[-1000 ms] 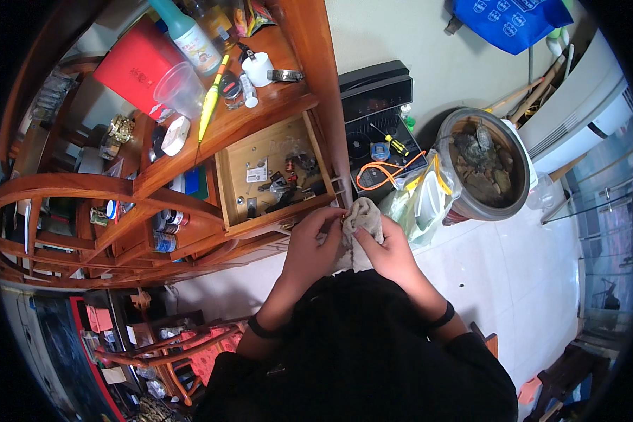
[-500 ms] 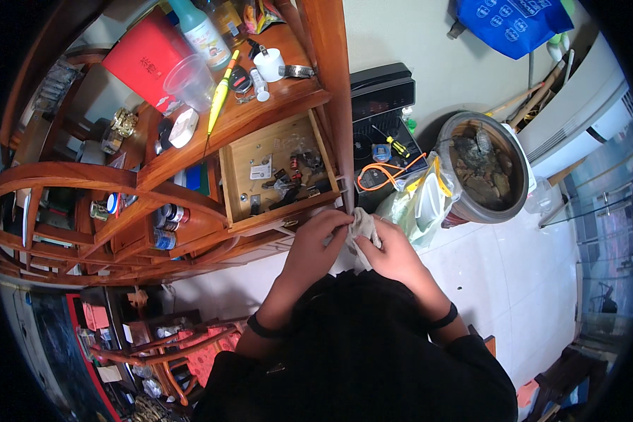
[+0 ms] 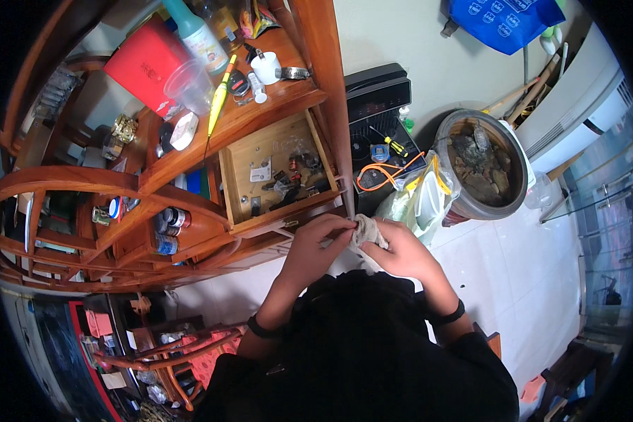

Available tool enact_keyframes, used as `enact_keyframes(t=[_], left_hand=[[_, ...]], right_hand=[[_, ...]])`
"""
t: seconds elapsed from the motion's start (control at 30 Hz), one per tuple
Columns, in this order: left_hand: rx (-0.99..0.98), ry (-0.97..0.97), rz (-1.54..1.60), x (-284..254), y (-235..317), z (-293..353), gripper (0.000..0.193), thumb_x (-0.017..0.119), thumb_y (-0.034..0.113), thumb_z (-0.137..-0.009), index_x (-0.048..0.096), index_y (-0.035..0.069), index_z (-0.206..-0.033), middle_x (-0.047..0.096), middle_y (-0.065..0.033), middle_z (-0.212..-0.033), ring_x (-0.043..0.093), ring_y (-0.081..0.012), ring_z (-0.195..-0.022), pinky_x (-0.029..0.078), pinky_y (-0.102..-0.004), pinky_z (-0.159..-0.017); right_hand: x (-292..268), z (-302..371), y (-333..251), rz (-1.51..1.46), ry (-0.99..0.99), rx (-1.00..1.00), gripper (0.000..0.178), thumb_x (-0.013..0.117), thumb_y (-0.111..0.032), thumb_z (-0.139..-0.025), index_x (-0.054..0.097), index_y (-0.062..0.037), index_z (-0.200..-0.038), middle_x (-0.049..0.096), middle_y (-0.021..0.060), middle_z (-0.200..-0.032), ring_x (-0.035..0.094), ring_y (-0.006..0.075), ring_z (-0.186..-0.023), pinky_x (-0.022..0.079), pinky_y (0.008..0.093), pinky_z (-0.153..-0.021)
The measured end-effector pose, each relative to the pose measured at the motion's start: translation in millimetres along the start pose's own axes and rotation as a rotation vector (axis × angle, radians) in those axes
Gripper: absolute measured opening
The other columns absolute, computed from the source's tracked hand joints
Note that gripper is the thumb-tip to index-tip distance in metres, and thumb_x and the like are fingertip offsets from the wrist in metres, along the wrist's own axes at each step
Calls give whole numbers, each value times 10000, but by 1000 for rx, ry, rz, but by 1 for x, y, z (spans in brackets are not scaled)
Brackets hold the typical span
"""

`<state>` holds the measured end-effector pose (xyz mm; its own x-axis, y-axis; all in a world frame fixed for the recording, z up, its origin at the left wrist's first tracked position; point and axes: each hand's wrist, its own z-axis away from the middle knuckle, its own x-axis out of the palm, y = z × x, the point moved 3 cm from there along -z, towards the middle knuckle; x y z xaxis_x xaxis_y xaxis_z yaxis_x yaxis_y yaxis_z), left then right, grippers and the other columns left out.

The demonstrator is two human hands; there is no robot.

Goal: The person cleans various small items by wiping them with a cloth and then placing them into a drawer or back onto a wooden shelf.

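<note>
A crumpled greyish-white cloth (image 3: pixel 367 229) is between my two hands, close in front of my body. My left hand (image 3: pixel 318 245) pinches its left edge with thumb and fingertips. From the other side my right hand (image 3: pixel 404 249) grips the cloth, its thumb pressed along the folds. Whether something is wrapped inside cannot be seen. Just beyond my left hand, an open wooden drawer (image 3: pixel 236 184) holds small dark parts, a white label and loose bits.
A wooden shelf unit (image 3: pixel 260 116) on the left carries a red box (image 3: pixel 146 69), a bottle (image 3: pixel 202 43) and a yellow fishing float (image 3: pixel 219 104). Ahead right are a black appliance (image 3: pixel 378 91) with a screwdriver (image 3: pixel 395 145), a plastic bag (image 3: pixel 423 204) and a large pot (image 3: pixel 520 176) of rocks.
Both hands stay on the cloth in nearly the same place. The cloth is bunched a little differently, and my right hand has shifted slightly to the right.
</note>
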<state>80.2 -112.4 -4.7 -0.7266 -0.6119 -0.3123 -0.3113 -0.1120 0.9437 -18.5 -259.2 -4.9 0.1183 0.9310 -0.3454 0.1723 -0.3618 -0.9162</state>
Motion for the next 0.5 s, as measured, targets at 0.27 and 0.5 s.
enact_keyframes(t=[0.27,0.5], left_hand=[[137,-119,-146,-9,13,1,216,623,4,-867,654,5,-1081,626,-102,-1013,628,-171,-913,511,-286,-797],[77,6,-4,9,16,7,313,598,-4,-882,576,-7,-1195,590,-105,-1026,605,-165,-911,503,-285,-786]], right_hand=[[6,8,2,28,121,-84,260,602,-57,-832,575,18,-1080,591,194,-967,582,394,-897,461,400,-788],[13,16,4,-72,322,-91,221,573,-33,-861,573,15,-1076,611,149,-954,609,300,-866,476,359,-763]])
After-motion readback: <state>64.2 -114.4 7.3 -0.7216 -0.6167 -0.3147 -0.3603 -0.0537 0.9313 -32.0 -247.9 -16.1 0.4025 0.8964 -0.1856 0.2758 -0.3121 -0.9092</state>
